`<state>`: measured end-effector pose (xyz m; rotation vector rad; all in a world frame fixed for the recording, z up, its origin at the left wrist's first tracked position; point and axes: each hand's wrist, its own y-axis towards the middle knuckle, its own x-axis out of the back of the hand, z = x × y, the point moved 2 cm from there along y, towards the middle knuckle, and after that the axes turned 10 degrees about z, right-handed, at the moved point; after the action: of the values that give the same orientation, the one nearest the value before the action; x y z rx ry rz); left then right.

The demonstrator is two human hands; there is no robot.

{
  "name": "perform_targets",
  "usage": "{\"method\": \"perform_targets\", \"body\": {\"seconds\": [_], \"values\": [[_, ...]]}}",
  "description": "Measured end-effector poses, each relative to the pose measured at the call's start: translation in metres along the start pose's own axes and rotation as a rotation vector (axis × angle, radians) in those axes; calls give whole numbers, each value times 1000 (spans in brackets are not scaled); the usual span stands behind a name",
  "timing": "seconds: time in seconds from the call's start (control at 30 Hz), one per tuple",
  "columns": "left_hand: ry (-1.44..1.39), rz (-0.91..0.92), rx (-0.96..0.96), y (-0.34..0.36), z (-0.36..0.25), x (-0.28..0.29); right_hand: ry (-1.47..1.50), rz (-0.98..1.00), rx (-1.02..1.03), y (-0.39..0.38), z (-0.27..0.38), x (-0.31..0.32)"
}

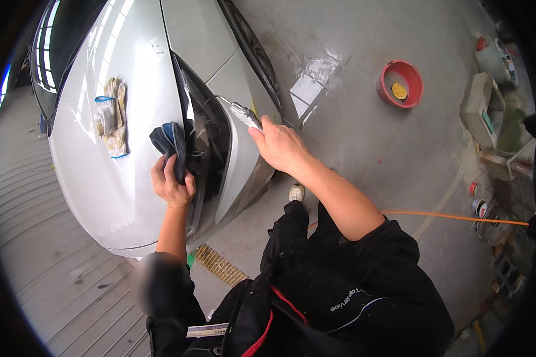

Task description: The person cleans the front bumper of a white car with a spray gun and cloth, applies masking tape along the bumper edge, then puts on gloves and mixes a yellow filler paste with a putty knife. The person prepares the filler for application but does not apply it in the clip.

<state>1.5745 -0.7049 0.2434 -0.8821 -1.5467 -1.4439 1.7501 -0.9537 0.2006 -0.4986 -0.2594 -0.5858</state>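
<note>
A silver-white car's hood [71,160] fills the left side, and its dark headlight [211,134] runs along the near right edge of it. My left hand [174,183] is closed on a dark blue-black cloth [170,143], bunched against the hood beside the headlight. In my right hand [281,146] is a silver air blow gun [244,114], its thin nozzle pointing toward the headlight's outer edge and the fender. The fingers wrap round its body, hiding the rear part. Soiled knit work gloves [112,116] lie on the hood, left of the cloth.
On the wet grey floor [339,137] stands a red bucket [382,86] with a yellow round pad [399,90] in it. An orange hose [452,216] crosses the floor at right. A yellowish grate [220,263] lies below the bumper. Assorted containers line the right side.
</note>
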Motion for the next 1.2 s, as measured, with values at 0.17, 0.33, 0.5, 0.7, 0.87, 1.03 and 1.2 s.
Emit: {"method": "perform_targets", "body": {"seconds": [0.17,0.33,0.5,0.7,0.87,1.03,1.2], "values": [[4,16,7,-1,2,0,31,-31,24,19,4,8],[-2,30,18,-1,2,1,51,-73,-2,37,-6,22],[5,37,20,-1,1,1,37,-137,-19,63,-23,37],[8,39,10,-2,3,0,24,-174,-72,96,-49,52],[-3,46,41,-3,3,-1,34,-215,-76,121,-61,66],[9,48,34,-3,3,-1,97,-48,-129,110,-64,76],[29,50,43,-3,2,-1,137,160,-128,64,-65,76]]}}
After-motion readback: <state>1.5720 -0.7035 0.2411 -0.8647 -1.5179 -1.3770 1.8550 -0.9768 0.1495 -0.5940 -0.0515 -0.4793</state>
